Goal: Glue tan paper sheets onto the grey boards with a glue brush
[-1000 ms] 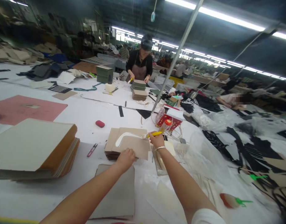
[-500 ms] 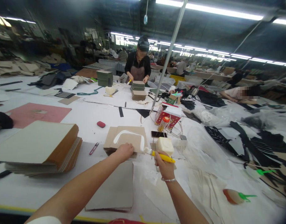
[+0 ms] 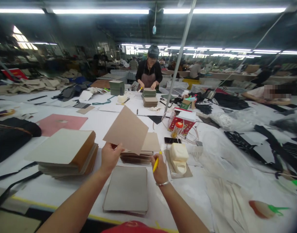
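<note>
My left hand (image 3: 111, 157) grips the near left corner of a tan cardboard sheet (image 3: 126, 129), which it holds up at a tilt. The face toward me looks plain; the other face is hidden. Below and behind it sits a stack of brown cardboard (image 3: 152, 141), partly covered by the sheet. My right hand (image 3: 161, 171) is closed round the yellow handle of a brush (image 3: 156, 165) at the stack's right corner; its bristles are hard to make out. Close to my forearms lies a pile of grey boards (image 3: 129, 189). A cream plastic container (image 3: 179, 153) stands right of my right hand.
A tall pile of pale boards (image 3: 63, 145) stands at left, before a pink sheet (image 3: 63, 124). A phone (image 3: 172, 140), a red-lidded jar (image 3: 177, 129) and a red box (image 3: 183, 121) sit at right. Across the table, a co-worker (image 3: 149, 71) handles another stack.
My left hand has lifted a sheet off the brown stack, where white paste was spread before. My right hand with the brush has moved slightly left. The view has turned a little left.
</note>
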Tool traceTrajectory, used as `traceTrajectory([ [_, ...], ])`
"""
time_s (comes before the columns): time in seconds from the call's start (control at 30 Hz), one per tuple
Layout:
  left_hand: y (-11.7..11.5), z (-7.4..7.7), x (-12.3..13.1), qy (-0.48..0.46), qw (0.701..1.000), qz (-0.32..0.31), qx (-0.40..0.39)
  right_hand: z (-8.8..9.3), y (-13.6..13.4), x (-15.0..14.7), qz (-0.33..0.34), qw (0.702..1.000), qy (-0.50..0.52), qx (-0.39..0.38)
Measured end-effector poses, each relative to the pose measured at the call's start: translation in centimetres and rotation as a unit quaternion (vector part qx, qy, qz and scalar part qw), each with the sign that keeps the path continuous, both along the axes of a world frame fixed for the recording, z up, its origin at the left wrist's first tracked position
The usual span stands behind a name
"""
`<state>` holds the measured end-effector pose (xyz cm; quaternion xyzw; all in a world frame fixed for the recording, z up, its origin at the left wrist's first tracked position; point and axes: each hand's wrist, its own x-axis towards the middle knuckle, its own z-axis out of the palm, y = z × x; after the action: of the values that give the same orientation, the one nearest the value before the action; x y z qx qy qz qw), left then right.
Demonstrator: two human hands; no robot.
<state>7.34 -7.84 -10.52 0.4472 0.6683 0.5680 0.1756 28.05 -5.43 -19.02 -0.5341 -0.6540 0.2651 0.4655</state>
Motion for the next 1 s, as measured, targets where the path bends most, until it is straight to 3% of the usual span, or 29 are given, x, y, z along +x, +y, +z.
traceTrajectory([
  [0.1,-1.5,-2.5,0.2,-0.215,0.976,-0.039,0.013,-1.1,0.0,-2.0,-0.035,0.999,-0.006,-0.006],
  [0.23,-3.3,-5.9,0.2,-0.34,0.939,-0.058,0.007,-2.4,-0.8,-2.9,-0.064,0.997,0.042,-0.004],
  [0.47,-5.3,-9.7,-1.2,-0.419,0.906,-0.046,-0.025,-3.7,-3.0,-3.8,-0.04,0.977,0.196,-0.075],
  [0.8,-8.4,-13.2,-1.9,-0.513,0.849,-0.084,-0.092,-7.0,-6.2,-3.8,-0.06,0.986,0.07,-0.136],
  [1.0,-12.0,-16.4,-3.8,-0.478,0.867,-0.023,-0.14,-9.1,-8.4,-2.9,-0.001,0.987,0.045,-0.156],
])
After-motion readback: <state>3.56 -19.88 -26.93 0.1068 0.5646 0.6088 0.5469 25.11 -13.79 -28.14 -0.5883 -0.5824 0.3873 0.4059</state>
